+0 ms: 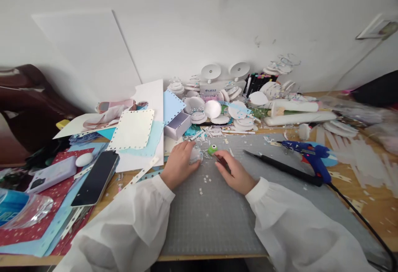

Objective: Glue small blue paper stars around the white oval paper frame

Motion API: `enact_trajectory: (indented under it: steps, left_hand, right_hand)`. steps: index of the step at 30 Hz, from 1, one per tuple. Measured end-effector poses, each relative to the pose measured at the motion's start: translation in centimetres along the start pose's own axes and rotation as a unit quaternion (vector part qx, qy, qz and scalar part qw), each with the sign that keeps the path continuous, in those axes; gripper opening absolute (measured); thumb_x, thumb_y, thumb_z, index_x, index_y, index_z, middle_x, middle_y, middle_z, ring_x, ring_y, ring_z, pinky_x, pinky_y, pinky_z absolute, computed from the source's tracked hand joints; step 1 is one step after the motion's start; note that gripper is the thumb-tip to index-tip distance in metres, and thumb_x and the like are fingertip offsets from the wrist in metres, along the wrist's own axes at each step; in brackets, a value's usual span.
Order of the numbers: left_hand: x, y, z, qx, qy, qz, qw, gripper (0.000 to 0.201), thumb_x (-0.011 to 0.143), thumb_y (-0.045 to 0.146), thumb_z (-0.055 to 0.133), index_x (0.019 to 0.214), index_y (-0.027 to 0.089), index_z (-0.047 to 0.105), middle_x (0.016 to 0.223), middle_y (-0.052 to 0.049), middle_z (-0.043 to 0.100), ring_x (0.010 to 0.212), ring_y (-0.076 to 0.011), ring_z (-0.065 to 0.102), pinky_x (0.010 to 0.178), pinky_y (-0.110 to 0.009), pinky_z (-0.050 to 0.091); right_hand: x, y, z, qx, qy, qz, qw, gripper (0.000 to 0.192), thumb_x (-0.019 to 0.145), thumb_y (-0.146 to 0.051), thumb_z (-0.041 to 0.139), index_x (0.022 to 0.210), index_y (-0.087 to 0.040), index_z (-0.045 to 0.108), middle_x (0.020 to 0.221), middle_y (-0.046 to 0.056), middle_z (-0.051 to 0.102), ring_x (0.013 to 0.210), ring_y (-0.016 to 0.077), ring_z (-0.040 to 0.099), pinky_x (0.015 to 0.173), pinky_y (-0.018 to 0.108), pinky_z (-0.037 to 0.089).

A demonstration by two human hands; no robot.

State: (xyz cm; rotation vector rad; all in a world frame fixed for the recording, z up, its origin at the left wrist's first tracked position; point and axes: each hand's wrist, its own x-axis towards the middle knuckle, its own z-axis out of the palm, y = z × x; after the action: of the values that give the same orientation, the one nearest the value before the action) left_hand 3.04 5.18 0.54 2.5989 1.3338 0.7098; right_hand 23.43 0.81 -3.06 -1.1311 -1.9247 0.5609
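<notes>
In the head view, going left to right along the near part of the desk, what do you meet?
Clear plastic packet → black phone → left hand on a small white piece → green punch → right hand → black rod → blue glue gun.

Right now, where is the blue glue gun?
In the head view, the blue glue gun lies on the right side of the table, past the right hand, just beyond a long black tool on the grey cutting mat.

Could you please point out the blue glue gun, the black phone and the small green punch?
Blue glue gun [312,156], head view, on its body.
Black phone [96,178], head view, mid-screen.
Small green punch [212,149], head view, on its top.
</notes>
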Motion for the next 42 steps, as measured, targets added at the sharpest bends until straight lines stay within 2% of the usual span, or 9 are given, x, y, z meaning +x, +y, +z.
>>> enact_trajectory:
  steps: [2,6,10,16,21,30,34,37,42]
  left_hand:
    - [-0.2,0.2,-1.2,-0.049,0.016,-0.001,0.999,0.046,0.076,0.027,0.066,0.116,0.017,0.046,0.111,-0.011,0.057,0.109,-0.028,0.054,0.093,-0.044,0.046]
    - [-2.0,1.0,-4.3,-0.15,0.03,-0.012,0.988,0.048,0.076,0.027,0.068,0.117,0.022,0.043,0.116,-0.008,0.053,0.11,-0.0236,0.053,0.093,-0.039,0.046]
    - [-4.3,1.5,-6.0,-0.192,-0.021,-0.02,0.981,0.053,0.075,0.03,0.07,0.12,0.024,0.041,0.115,-0.008,0.051,0.107,-0.0231,0.053,0.092,-0.039,0.047]
    - [-6.2,2.4,-6.5,-0.175,-0.07,-0.001,0.982,0.063,0.073,0.031,0.072,0.125,0.026,0.035,0.119,-0.01,0.048,0.108,-0.0247,0.05,0.093,-0.041,0.045]
    - [-6.6,3.7,-7.6,-0.153,-0.087,0.016,0.984,0.07,0.07,0.031,0.074,0.126,0.026,0.032,0.122,-0.01,0.048,0.112,-0.0256,0.048,0.095,-0.04,0.043]
    - [-8.1,5.8,-9.2,-0.148,-0.07,0.057,0.985,0.072,0.071,0.027,0.073,0.13,0.026,0.031,0.124,-0.01,0.046,0.119,-0.0258,0.045,0.101,-0.038,0.04]
    - [-8.3,5.3,-9.9,-0.141,-0.08,0.066,0.985,0.072,0.072,0.028,0.073,0.13,0.026,0.03,0.125,-0.011,0.047,0.119,-0.0271,0.044,0.1,-0.039,0.04]
    - [-8.5,4.3,-10.0,-0.146,-0.095,0.065,0.983,0.073,0.07,0.03,0.074,0.129,0.026,0.031,0.123,-0.012,0.048,0.117,-0.0284,0.045,0.098,-0.041,0.041]
    - [-8.9,2.9,-7.7,-0.195,-0.128,0.055,0.971,0.074,0.067,0.031,0.077,0.127,0.024,0.034,0.121,-0.013,0.049,0.114,-0.0276,0.048,0.096,-0.039,0.043]
  right_hand:
    - [0.0,0.2,0.0,0.023,0.0,0.019,1.0,0.023,0.091,-0.026,0.042,0.113,-0.02,0.046,0.101,0.008,0.059,0.088,0.018,0.058,0.079,0.033,0.047]
    - [0.3,0.6,-0.3,0.076,0.02,0.069,0.994,0.026,0.093,-0.03,0.039,0.115,-0.02,0.049,0.085,0.005,0.058,0.074,0.016,0.055,0.07,0.03,0.046]
    - [0.6,0.8,-0.4,0.141,0.03,0.115,0.983,0.03,0.093,-0.037,0.039,0.114,-0.021,0.052,0.067,-0.001,0.049,0.057,0.0129,0.047,0.052,0.025,0.04]
    - [0.9,0.4,-0.6,0.218,0.022,0.149,0.964,0.029,0.089,-0.043,0.045,0.108,-0.023,0.054,0.053,-0.007,0.032,0.044,0.0099,0.032,0.042,0.022,0.028]
    - [1.1,0.1,-0.8,0.246,0.046,0.15,0.957,0.029,0.086,-0.046,0.049,0.101,-0.021,0.053,0.051,-0.007,0.035,0.045,0.0103,0.035,0.042,0.022,0.027]
    - [1.2,0.3,-0.9,0.262,0.083,0.131,0.952,0.028,0.083,-0.04,0.054,0.102,-0.02,0.057,0.057,-0.006,0.04,0.05,0.0097,0.036,0.048,0.023,0.029]
    - [1.2,0.2,-1.3,0.264,0.095,0.124,0.952,0.032,0.079,-0.038,0.06,0.105,-0.02,0.061,0.065,-0.003,0.048,0.057,0.0109,0.043,0.052,0.025,0.035]
    - [1.1,0.0,-1.6,0.265,0.09,0.123,0.952,0.031,0.081,-0.036,0.058,0.107,-0.019,0.061,0.07,0.0,0.056,0.062,0.013,0.049,0.056,0.027,0.039]
    - [0.9,0.0,-1.6,0.264,0.074,0.126,0.954,0.027,0.084,-0.035,0.055,0.106,-0.019,0.053,0.061,-0.002,0.056,0.059,0.0139,0.052,0.059,0.029,0.041]
